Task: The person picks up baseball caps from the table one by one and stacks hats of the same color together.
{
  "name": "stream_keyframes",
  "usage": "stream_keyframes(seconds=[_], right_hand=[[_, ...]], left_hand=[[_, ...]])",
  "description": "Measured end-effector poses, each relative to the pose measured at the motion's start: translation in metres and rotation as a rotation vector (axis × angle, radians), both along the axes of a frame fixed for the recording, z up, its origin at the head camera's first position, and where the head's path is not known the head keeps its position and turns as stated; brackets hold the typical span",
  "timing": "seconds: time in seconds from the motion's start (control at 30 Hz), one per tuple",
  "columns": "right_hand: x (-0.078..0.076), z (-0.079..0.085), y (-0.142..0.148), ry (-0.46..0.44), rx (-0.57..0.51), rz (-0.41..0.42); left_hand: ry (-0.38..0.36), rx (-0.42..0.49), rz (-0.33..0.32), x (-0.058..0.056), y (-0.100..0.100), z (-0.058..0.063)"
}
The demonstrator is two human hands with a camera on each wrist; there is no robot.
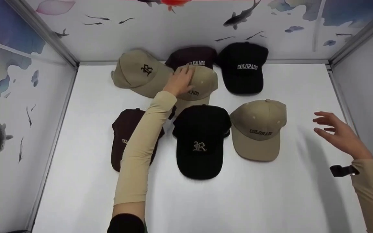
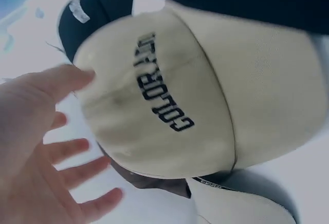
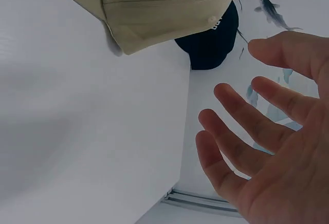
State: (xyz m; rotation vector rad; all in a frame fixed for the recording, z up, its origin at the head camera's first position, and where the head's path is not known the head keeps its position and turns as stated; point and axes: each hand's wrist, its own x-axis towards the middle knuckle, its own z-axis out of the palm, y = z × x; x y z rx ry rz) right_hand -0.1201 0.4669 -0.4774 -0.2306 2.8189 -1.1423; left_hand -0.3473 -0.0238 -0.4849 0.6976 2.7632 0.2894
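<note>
At the crown of the rear beige COLORADO cap (image 1: 206, 81), left hand (image 1: 180, 80) with fingers spread, grasping nothing, touch hard to tell. Over the right side of the white desk (image 1: 270, 194), right hand (image 1: 338, 134) likewise released, fingers slightly bent, apart from the front beige COLORADO cap (image 1: 261, 118). Around the rear beige COLORADO cap: beige gothic-R cap (image 1: 134, 71) to its left, rear maroon COLORADO cap (image 1: 193, 54) partly behind, black COLORADO cap (image 1: 244, 69) to its right. Nearer: front maroon cap (image 1: 126, 124) partly hidden by left sleeve (image 1: 142, 145), black gothic-R cap (image 1: 201, 129) at centre.
</note>
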Motion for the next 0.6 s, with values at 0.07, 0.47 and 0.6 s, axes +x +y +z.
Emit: stream_keyframes(seconds=[0.07,0.47,0.6], right_hand=[[0.006,-0.005,-0.002,0.002,-0.003,0.008],[0.023,-0.019,-0.02,0.029,0.004,0.065],[0.024,-0.021,-0.021,0.036,0.004,0.066]], left_hand=[[0.003,0.009,0.013,-0.01,0.002,-0.005],[-0.177,0.076,0.076,-0.04,-0.003,-0.014],[-0.151,0.094,0.089,-0.042,-0.005,-0.014]])
